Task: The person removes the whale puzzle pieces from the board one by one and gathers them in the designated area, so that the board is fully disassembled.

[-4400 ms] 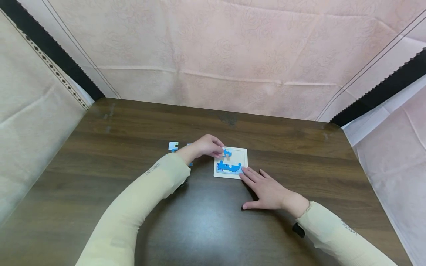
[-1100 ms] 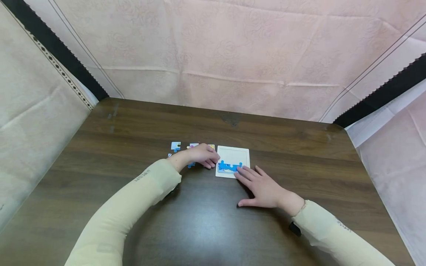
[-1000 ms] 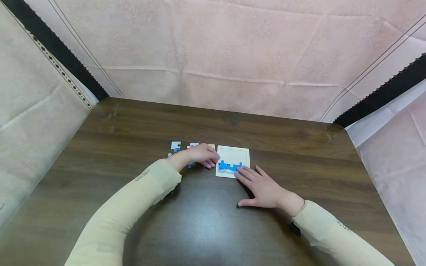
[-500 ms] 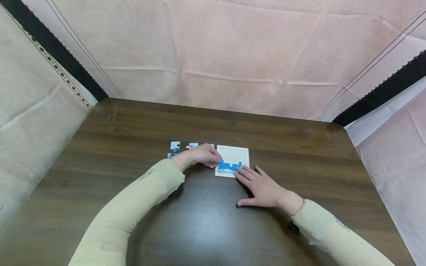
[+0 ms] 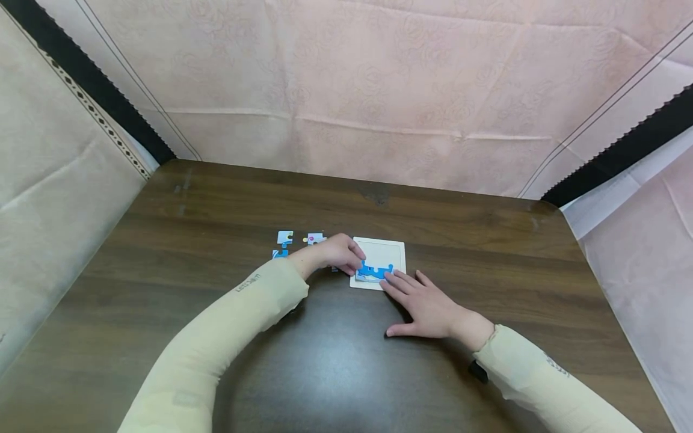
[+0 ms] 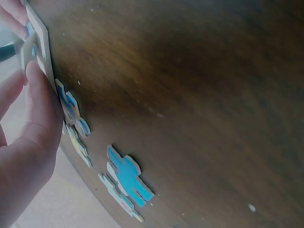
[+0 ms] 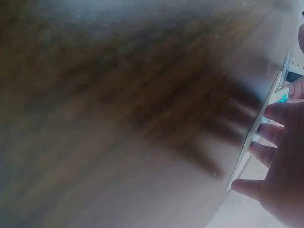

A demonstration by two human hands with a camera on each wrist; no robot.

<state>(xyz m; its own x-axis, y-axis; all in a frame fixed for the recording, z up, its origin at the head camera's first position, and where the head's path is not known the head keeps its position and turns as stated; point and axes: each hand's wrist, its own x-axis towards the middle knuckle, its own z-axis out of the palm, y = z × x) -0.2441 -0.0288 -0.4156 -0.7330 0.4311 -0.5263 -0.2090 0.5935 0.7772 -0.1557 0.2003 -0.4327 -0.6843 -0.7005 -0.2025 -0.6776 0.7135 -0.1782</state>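
A white puzzle tray (image 5: 387, 249) lies on the dark wooden table (image 5: 325, 361), with a row of blue pieces (image 5: 373, 273) fitted along its near edge. My left hand (image 5: 338, 252) is at the tray's left edge, its fingers curled. In the left wrist view its thumb (image 6: 35, 114) and fingers pinch a white-edged puzzle piece (image 6: 40, 42). My right hand (image 5: 428, 304) lies flat on the table, its straight fingers (image 7: 280, 116) touching the tray's near right corner (image 7: 259, 128).
Loose puzzle pieces (image 5: 284, 237) (image 5: 314, 239) lie on the table left of the tray; several show in the left wrist view (image 6: 126, 175) (image 6: 71, 107). Pink cloth walls (image 5: 379, 90) enclose the table at the back and both sides.
My left hand has moved right from the loose pieces to the tray's left edge, and the orange piece that lay there is out of sight. My right hand has stayed put.
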